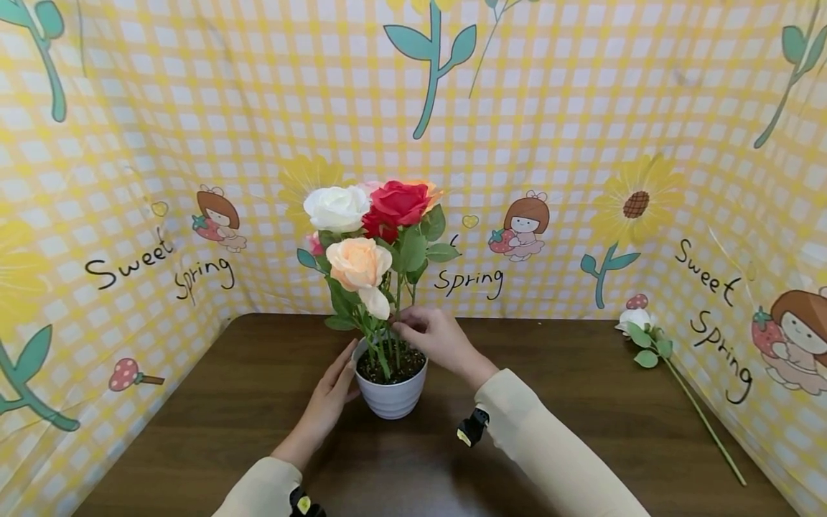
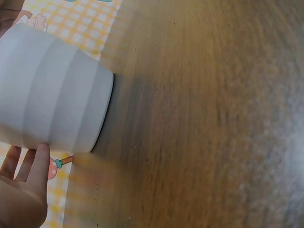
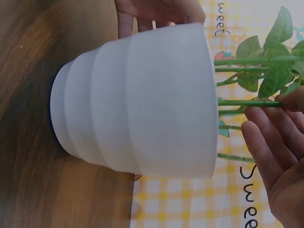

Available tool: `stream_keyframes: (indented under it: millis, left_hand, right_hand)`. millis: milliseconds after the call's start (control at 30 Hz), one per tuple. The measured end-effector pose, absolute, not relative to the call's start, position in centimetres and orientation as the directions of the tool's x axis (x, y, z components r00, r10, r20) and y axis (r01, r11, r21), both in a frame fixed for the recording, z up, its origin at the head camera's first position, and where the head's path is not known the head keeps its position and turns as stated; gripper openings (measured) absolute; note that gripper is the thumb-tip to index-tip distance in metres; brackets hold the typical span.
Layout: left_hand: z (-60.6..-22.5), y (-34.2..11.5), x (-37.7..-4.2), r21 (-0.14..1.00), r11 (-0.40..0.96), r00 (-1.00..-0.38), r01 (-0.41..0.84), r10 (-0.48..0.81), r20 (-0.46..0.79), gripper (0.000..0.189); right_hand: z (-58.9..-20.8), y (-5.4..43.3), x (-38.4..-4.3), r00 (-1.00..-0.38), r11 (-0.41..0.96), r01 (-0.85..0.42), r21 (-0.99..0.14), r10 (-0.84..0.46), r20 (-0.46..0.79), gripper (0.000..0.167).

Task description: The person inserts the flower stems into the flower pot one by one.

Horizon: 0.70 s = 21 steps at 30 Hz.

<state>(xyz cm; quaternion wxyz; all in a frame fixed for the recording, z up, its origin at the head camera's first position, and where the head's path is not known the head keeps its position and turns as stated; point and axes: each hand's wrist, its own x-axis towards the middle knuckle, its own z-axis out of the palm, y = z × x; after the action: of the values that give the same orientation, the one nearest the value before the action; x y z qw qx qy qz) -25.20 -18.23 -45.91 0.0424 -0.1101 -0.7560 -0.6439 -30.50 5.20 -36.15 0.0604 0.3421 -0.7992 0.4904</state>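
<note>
A white ribbed flowerpot with dark soil stands upright on the table. Artificial roses rise from it: a white rose, a red rose, a peach rose and pink and orange blooms partly hidden behind. My left hand rests on the pot's left side; its fingers lie nearly straight against the wall in the left wrist view. Above the rim, my right hand pinches a green rose stem between thumb and fingers. Which bloom tops that stem is hard to tell among the leaves.
A single white rose lies at the table's right side, its long stem running toward the front. Yellow checked cloth with printed figures surrounds the dark wooden table at the back and both sides.
</note>
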Motion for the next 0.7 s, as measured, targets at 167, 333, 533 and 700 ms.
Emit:
stream_keyframes:
  millis: [167, 333, 533, 700]
  left_hand:
    - [-45.8, -18.3, -25.23, 0.964, 0.155, -0.973, 0.217, 0.113, 0.201, 0.052]
    - [-45.8, -18.28, -25.24, 0.964, 0.156, -0.973, 0.216, 0.11, 0.2, 0.05]
    - [-45.83, -18.29, -25.16, 0.963, 0.153, -0.972, 0.222, 0.108, 0.207, 0.051]
    - [-45.85, -18.25, -25.11, 0.963, 0.151, -0.971, 0.225, 0.114, 0.209, 0.052]
  right_hand:
    - [-36.35, 5.46, -30.77, -0.778, 0.277, -0.563, -0.778, -0.494, 0.388, 0.02]
    - [-36.28, 5.69, -30.78, -0.77, 0.263, -0.556, -0.788, -0.519, 0.371, 0.02]
    - [-36.32, 5.5, -30.85, -0.76, 0.251, -0.564, -0.787, -0.531, 0.375, 0.02]
    - [-36.56, 5.27, -30.98, -0.768, 0.264, -0.565, -0.782, -0.516, 0.38, 0.016]
